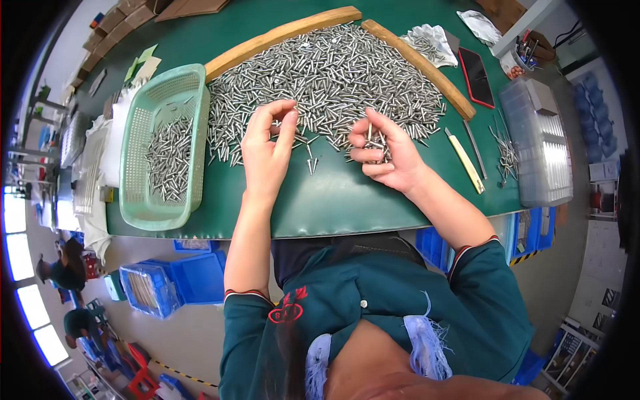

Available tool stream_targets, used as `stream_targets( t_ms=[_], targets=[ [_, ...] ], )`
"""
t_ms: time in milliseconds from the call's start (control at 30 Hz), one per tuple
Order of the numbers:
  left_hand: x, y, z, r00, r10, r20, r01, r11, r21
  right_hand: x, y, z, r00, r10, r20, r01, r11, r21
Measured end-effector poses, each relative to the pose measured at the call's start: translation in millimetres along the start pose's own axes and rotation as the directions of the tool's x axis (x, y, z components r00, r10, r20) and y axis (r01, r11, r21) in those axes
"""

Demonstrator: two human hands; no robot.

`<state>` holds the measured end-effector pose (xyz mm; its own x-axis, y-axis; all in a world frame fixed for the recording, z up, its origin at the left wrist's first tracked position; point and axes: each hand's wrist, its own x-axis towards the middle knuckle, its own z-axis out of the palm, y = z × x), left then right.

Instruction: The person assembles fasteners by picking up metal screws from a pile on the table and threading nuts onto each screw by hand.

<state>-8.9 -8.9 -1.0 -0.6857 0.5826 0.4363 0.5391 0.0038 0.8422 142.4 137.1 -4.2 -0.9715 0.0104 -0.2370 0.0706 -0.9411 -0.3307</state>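
Note:
A broad pile of small metal rivet-like pins [320,73] covers the back of the green table [320,207]. At its front left edge is my left hand [268,150], thumb and forefinger curled near each other; whether something small is between the tips I cannot tell. My right hand [390,150], palm up, is closed around several metal pins, one of them upright between thumb and forefinger. A few loose pins [311,162] lie on the table between my hands. Left of the pile, a green perforated basket [198,160] holds more of the same pins.
Two wooden strips [280,33] border the pile. To the right are a yellow cutter [465,160], a metal strip [475,148], a red-edged phone [475,77], loose long pins and a clear plastic box [543,147]. Blue bins stand below the table edge. People are at the far left.

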Motion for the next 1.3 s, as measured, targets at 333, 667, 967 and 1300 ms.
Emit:
stream_targets(
  t_ms=[333,667,967,1300],
  targets=[
    [-7.1,-6.0,8.9,0.969,0.196,0.151,-0.225,0.95,0.214,11.3,-12.3,3.0,0.996,-0.026,0.081,-0.019,0.861,0.509],
    [-15.7,-46.3,30.4,0.958,0.241,0.153,-0.212,0.96,-0.183,128.4,64.0,149.1,0.986,0.162,-0.043,-0.149,0.965,0.217],
    [-8.6,-66.2,22.7,0.95,0.175,0.258,-0.088,0.945,-0.316,186.3,102.2,197.2,0.98,0.166,-0.11,-0.197,0.725,-0.66],
    [0.4,-12.0,-4.5,0.984,0.159,0.076,-0.174,0.94,0.294,64.5,-9.2,94.6,0.865,-0.392,0.312,0.355,0.039,-0.934]
  ],
)
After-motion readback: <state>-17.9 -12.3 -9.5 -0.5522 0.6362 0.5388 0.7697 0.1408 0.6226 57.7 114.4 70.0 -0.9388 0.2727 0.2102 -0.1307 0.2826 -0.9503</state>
